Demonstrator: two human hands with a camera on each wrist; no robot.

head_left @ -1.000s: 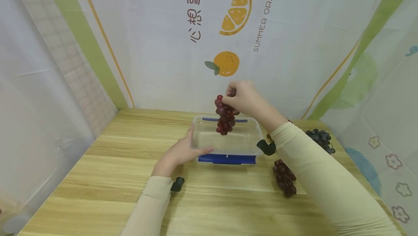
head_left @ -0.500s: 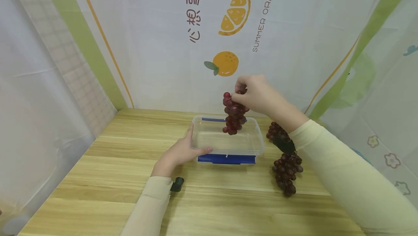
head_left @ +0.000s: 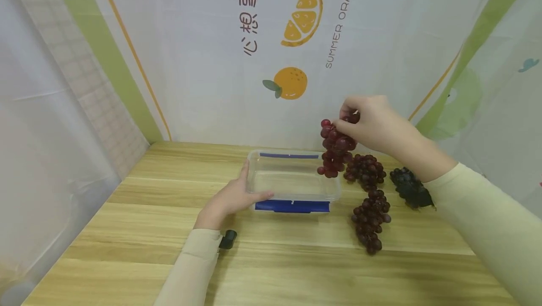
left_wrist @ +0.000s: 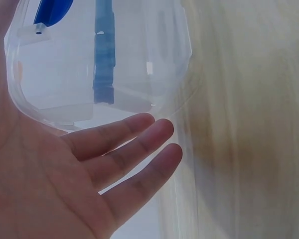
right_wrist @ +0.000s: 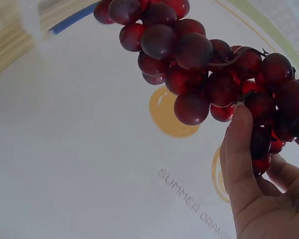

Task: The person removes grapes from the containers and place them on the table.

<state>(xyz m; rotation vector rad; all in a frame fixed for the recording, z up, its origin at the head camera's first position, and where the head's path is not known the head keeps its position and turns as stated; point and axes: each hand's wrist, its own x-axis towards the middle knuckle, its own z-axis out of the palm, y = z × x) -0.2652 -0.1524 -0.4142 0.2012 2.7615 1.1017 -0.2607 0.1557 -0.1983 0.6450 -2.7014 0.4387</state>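
My right hand pinches the top of a bunch of red grapes, which hangs above the right end of a clear plastic food container with blue clips. In the right wrist view, the fingertips press into the upper grapes. My left hand touches the container's left front corner, thumb along the front rim and index finger against the left side. In the left wrist view, three fingers of the left hand stretch relaxed beside the container wall.
Right of the container lie two dark red grape bunches, a far one and a nearer one. Further right is a black grape bunch beside the right forearm. A white printed curtain rises behind the wooden table.
My right hand has moved rightward with the red grapes, from over the container's middle to its right end. The bunches behind the forearm now show. My left hand stays put.
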